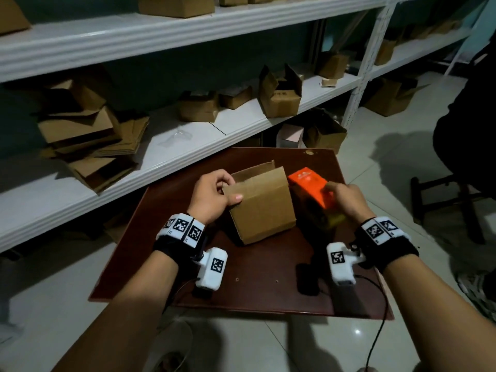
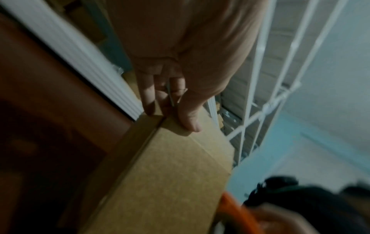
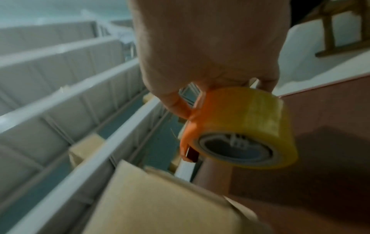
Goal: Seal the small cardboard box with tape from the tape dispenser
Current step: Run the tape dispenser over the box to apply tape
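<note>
A small brown cardboard box (image 1: 261, 205) stands tilted on the dark red table (image 1: 257, 280). Its far flap sticks up. My left hand (image 1: 214, 196) grips the box's upper left corner, thumb on the near face and fingers over the top edge. In the left wrist view the thumb (image 2: 189, 117) presses the box (image 2: 170, 174). My right hand (image 1: 346, 200) holds an orange tape dispenser (image 1: 311, 186) just right of the box. The right wrist view shows the dispenser (image 3: 192, 126) carrying a yellowish tape roll (image 3: 248, 126), above the box (image 3: 160, 202).
White metal shelves (image 1: 188, 140) behind the table hold several cardboard boxes and flattened cartons (image 1: 88, 138). A person in dark clothes (image 1: 467, 116) sits on a wooden stool (image 1: 445, 200) at the right. The floor is pale tile.
</note>
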Action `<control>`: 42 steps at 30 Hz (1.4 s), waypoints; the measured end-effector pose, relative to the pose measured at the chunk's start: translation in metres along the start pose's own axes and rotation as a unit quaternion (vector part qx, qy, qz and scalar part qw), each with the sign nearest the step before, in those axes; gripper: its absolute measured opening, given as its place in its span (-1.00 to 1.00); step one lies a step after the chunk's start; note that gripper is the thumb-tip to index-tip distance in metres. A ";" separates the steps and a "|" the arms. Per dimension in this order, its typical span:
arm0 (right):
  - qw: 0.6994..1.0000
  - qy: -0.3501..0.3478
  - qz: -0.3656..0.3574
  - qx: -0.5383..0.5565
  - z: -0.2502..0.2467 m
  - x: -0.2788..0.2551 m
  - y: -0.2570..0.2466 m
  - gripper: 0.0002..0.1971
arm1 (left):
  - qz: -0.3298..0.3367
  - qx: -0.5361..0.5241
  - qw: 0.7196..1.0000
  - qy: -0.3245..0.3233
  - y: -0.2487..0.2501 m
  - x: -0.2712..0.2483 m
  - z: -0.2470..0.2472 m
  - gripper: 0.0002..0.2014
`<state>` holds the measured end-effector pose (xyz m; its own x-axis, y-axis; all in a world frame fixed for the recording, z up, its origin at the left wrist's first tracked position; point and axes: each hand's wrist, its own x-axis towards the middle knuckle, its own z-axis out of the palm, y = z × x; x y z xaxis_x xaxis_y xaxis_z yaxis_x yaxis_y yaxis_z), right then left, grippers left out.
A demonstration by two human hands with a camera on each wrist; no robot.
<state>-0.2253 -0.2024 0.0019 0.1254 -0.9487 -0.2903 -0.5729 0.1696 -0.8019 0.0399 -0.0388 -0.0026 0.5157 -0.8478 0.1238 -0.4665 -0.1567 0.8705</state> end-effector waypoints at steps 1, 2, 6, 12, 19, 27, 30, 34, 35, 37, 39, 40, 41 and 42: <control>0.999 0.009 0.000 0.033 -0.005 -0.004 -0.004 -0.47 | 0.022 0.030 0.999 0.004 0.002 -0.004 0.000 -0.63; 0.998 0.016 -0.004 0.056 -0.010 -0.007 -0.007 -0.58 | 0.039 0.063 0.997 0.008 0.003 -0.008 -0.001 -0.66; 0.988 0.038 -0.049 0.139 -0.023 -0.024 -0.017 -0.62 | 0.037 0.152 0.987 -0.037 0.003 -0.023 0.004 -0.81; 0.970 -0.012 -0.063 0.235 -0.022 -0.040 -0.021 -0.46 | 0.019 0.259 0.962 -0.081 0.008 -0.040 0.024 -0.95; 0.944 -0.051 -0.098 0.310 -0.025 -0.062 -0.034 -0.52 | 0.038 0.305 0.944 -0.119 0.007 -0.042 0.028 -0.82; 0.945 -0.094 -0.117 0.291 -0.017 -0.080 -0.044 -0.77 | 0.064 0.305 0.942 -0.127 0.011 -0.045 0.029 -0.80; 0.954 -0.116 -0.094 0.261 -0.008 -0.078 -0.042 -0.59 | 0.029 0.283 0.951 -0.117 0.006 -0.043 0.031 -0.84; 0.961 -0.113 -0.112 0.225 -0.001 -0.067 -0.039 -0.42 | -0.002 0.183 0.982 -0.054 0.001 -0.036 0.034 -0.93; 0.963 -0.108 -0.115 0.220 0.001 -0.063 -0.038 -0.43 | -0.018 0.137 0.990 -0.027 -0.002 -0.034 0.034 -0.93; 0.963 -0.110 -0.112 0.218 0.003 -0.061 -0.036 -0.47 | -0.051 0.037 0.998 0.020 -0.009 -0.029 0.036 -0.67; 0.964 -0.103 -0.110 0.219 0.002 -0.058 -0.036 -0.58 | -0.081 -0.035 0.995 0.042 -0.016 -0.025 0.040 -0.40; 0.966 -0.096 -0.109 0.215 0.002 -0.056 -0.036 -0.61 | -0.087 -0.036 0.994 0.047 -0.019 -0.022 0.042 -0.37; 0.968 -0.090 -0.109 0.209 0.002 -0.053 -0.036 -0.61 | -0.092 -0.014 0.995 0.047 -0.021 -0.020 0.043 -0.37; 0.969 -0.087 -0.113 0.200 0.003 -0.052 -0.037 -0.60 | -0.093 0.011 0.995 0.036 -0.024 -0.017 0.044 -0.35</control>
<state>-0.2086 -0.1589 0.0448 0.3662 -0.9201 -0.1386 -0.1582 0.0852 -0.9837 0.0109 -0.0428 -0.0468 0.6443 -0.7648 -0.0031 -0.3742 -0.3188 0.8708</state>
